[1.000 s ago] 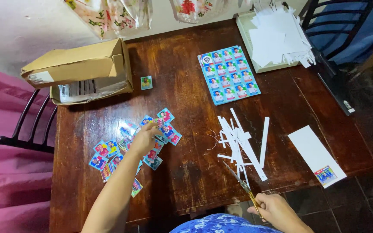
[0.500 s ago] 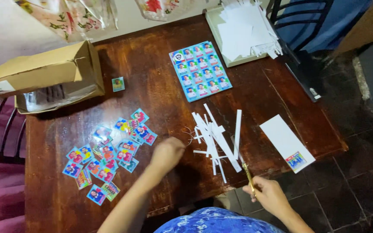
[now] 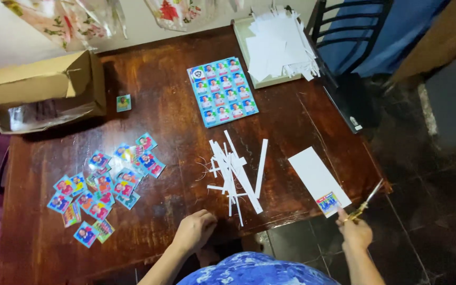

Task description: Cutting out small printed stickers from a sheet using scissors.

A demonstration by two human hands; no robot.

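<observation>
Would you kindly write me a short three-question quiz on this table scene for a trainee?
1. True or false: the right hand holds scissors.
2. Where does the uncut sticker sheet lie? A) beside the cardboard box B) at the table's far middle C) on the floor
3. Fill in: the left hand rests near the pile of white paper ___.

Key: 1 true; 2 B; 3 strips.

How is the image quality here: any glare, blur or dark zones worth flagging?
Head view: soft glare streaks across the dark wooden table; the cut stickers and paper strips read fairly sharp; the scissors in the right hand look slightly smeared; floor at right falls into shadow; left hand evenly lit.
</observation>
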